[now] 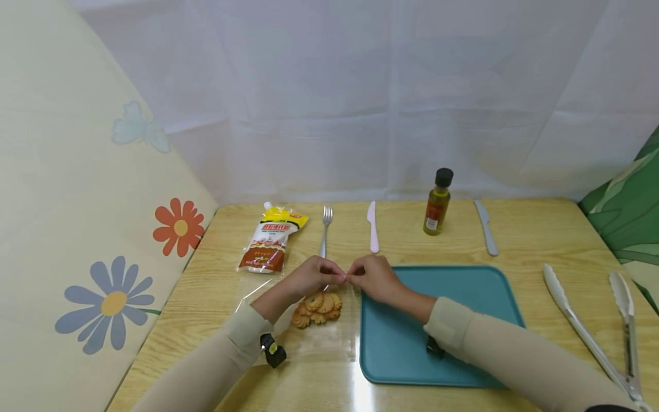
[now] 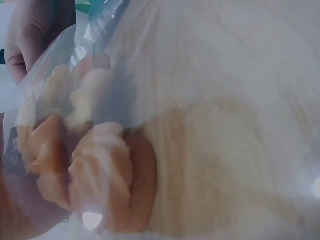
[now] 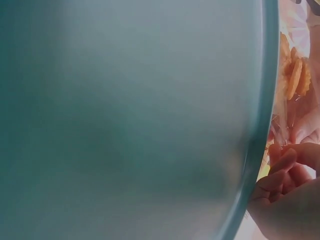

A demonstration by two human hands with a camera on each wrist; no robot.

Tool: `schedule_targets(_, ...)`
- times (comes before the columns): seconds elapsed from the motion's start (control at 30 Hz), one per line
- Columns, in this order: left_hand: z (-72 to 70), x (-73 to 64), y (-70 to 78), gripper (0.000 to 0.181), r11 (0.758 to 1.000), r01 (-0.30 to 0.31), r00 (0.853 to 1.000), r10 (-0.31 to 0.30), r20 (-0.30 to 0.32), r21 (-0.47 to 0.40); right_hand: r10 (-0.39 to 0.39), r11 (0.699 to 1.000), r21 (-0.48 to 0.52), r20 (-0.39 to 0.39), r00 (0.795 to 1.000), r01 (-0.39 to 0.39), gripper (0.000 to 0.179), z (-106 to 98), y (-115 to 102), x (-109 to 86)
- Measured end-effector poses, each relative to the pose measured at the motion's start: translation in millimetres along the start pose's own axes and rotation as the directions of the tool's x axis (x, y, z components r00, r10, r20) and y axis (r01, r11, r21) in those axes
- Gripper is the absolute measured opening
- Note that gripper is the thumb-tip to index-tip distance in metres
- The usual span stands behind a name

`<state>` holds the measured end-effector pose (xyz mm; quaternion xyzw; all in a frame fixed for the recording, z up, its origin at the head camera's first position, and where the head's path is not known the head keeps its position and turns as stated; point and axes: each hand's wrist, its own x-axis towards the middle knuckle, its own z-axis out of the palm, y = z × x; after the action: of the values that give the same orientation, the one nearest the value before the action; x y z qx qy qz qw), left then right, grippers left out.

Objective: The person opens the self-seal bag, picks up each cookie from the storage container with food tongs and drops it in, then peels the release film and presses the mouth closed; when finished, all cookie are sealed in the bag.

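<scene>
A clear plastic bag [image 1: 319, 346] lies on the table with several ridged, golden cookies [image 1: 316, 309] inside. At its upper edge my left hand [image 1: 309, 276] pinches the film between thumb and finger. My right hand [image 1: 377, 278] pinches the same edge, fingertips meeting those of the left. Through the shiny film, the left wrist view shows the cookies [image 2: 105, 175] close up and blurred. The right wrist view catches the right hand's curled fingers [image 3: 287, 172] beside the tray rim, close to the bag's gathered edge.
Under my right forearm is a teal tray [image 1: 463, 286]. Behind stand or lie a condensed-milk-like spouted pouch [image 1: 268, 240], fork [image 1: 325, 229], pink knife [image 1: 373, 229], oil bottle [image 1: 437, 203] and grey knife [image 1: 486, 229]. Metal tongs [image 1: 587, 332] lie far right.
</scene>
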<state>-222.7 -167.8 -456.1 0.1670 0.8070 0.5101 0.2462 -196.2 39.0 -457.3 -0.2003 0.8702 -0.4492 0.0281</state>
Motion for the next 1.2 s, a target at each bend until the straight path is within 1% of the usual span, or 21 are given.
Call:
schedule_targets(0.17,0.8,-0.8,-0.2,0.017,1.0,-0.008,1.0,0.008,0.0,-0.004,0.015,1.0,0.011,0.014,1.0,-0.015,0.011,-2,0,-0.4)
schedule_targets(0.33,2.2,-2.0,-2.5,0.015,1.0,-0.014,1.0,0.014,-0.004,0.002,0.051,0.997,0.054,0.024,0.998,-0.052,0.011,-3,1,-0.7)
schedule_targets(0.53,5.7,-4.4,-6.9,0.013,0.998,-0.059,0.998,0.059,-0.03,0.008,0.081,0.986,0.14,0.036,0.996,-0.085,0.011,-3,3,0.0)
schedule_targets(0.63,7.5,-5.0,-9.9,0.014,0.995,-0.095,0.995,0.096,-0.041,0.019,0.109,0.976,0.187,0.038,0.993,-0.114,0.012,-3,3,-0.4)
schedule_targets(0.8,9.3,-7.2,-10.3,0.016,0.991,-0.124,0.991,0.126,-0.054,0.041,0.165,0.943,0.287,0.048,0.985,-0.172,0.014,-2,0,-1.3)
schedule_targets(0.97,10.2,-8.8,-8.9,0.016,0.99,-0.129,0.99,0.132,-0.056,0.054,0.2,0.894,0.394,0.071,0.977,-0.212,0.013,-1,-2,-3.0)
schedule_targets(1.07,10.6,-9.2,-8.3,0.015,0.99,-0.132,0.989,0.135,-0.055,0.055,0.22,0.872,0.43,0.083,0.972,-0.234,0.013,-1,-2,-3.7)
schedule_targets(1.2,10.6,-8.2,-9.6,0.015,0.989,-0.137,0.989,0.139,-0.055,0.048,0.249,0.854,0.449,0.094,0.964,-0.264,0.014,0,-2,-3.8)
